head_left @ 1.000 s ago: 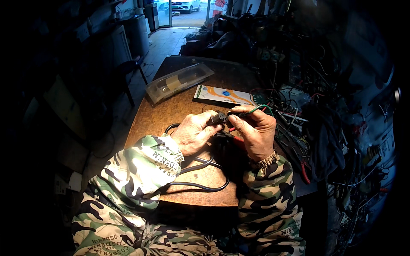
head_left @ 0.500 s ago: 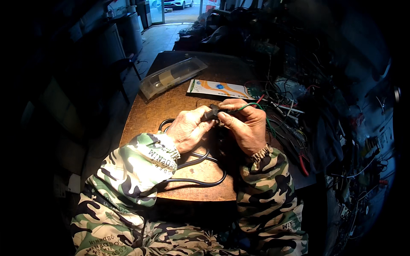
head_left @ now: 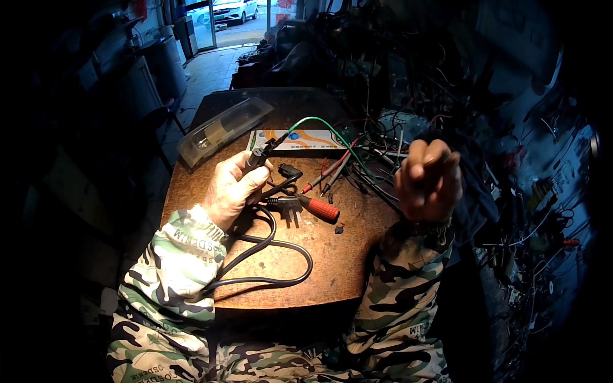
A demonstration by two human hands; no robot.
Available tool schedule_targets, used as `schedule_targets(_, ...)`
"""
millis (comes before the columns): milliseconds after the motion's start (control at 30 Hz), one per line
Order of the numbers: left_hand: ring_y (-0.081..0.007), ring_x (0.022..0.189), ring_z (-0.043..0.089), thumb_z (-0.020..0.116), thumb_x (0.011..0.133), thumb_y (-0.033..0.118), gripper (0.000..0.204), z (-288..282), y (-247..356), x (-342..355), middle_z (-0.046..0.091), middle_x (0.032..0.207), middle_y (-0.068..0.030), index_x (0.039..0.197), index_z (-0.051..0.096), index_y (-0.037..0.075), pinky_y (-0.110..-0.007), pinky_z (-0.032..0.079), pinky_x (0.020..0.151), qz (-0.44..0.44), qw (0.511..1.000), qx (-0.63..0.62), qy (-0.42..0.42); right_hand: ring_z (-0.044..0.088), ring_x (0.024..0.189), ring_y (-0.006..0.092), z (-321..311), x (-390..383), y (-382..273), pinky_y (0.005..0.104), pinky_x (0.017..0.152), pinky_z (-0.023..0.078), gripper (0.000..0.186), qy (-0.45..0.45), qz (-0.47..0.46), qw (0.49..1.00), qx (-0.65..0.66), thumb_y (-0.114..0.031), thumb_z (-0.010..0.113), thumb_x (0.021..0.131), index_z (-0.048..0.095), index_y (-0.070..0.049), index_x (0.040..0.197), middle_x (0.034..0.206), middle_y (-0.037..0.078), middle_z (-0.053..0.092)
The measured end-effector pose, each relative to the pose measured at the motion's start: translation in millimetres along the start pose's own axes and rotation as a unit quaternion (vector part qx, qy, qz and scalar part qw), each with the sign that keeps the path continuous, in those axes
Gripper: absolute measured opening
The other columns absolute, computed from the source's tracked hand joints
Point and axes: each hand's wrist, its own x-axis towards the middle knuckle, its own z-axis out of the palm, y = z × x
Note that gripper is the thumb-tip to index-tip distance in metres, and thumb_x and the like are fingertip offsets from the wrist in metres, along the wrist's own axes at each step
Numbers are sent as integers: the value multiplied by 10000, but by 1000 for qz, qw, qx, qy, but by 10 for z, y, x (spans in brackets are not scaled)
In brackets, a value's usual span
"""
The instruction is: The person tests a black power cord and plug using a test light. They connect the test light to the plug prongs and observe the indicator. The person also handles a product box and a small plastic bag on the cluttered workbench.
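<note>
My left hand (head_left: 235, 190) is closed round a black connector (head_left: 257, 158), held up over the left part of the wooden table. At the connector's top sits the dark clip (head_left: 276, 142) of a green wire (head_left: 313, 118), which arches off to the right. My right hand (head_left: 429, 179) is raised at the table's right side, fingers loosely bent and slightly apart, with nothing visible in them; it is dim and a little blurred. Below my left hand, a black power cord (head_left: 306, 258) loops over the tabletop. Its pronged plug (head_left: 290, 207) lies beside a red-handled screwdriver (head_left: 322, 209).
A red test probe (head_left: 319, 179) and a black one (head_left: 332, 182) lie mid-table, near a second black connector (head_left: 290, 171). Small dark scraps (head_left: 339, 228) lie closer in. Behind are a white-orange box (head_left: 294, 135) and a clear plastic tray (head_left: 227, 131). Tangled wires (head_left: 383, 159) crowd the right.
My right hand has let go of the connector and moved away right. My left hand keeps the connector, now further left. The screwdriver, plug and probes have come into sight.
</note>
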Motion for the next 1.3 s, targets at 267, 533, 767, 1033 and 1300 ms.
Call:
schedule_targets(267,-81,567,455,718,880,305,281,-140,51,-90,485,672,17,855,528,100,-235,390,537,49,998,-45,22,573,576,134,-514,77,143,272,499,461,148,491,-83,781,-377,-165,647,927,642,-23,885,766,47,639)
schedule_targets(533,-72,525,428,710,905,235,241,-120,83,-89,484,645,22,827,525,101,-230,380,516,41,998,-11,37,695,932,325,-678,41,288,388,857,519,443,408,66,611,-675,-215,727,820,640,92,1128,1016,232,708)
schedule_targets(767,-51,551,449,707,917,248,213,-90,23,-34,517,712,41,865,579,86,-218,377,514,36,999,26,16,683,790,207,-898,-22,354,322,711,539,361,390,75,720,-569,-71,674,852,621,104,1163,928,170,714)
schedule_targets(1033,-61,577,482,717,912,265,233,-120,28,-22,533,700,36,926,612,57,-222,403,539,29,994,80,70,606,671,97,-597,73,355,241,612,519,221,420,-79,781,-455,-47,596,956,648,-2,1166,874,43,671)
schedule_targets(1300,-63,564,512,688,930,285,246,-161,8,10,545,738,16,969,589,64,-223,450,525,11,997,34,66,598,710,94,-671,50,361,232,650,511,240,423,-28,773,-472,-53,615,940,633,47,1157,870,51,661)
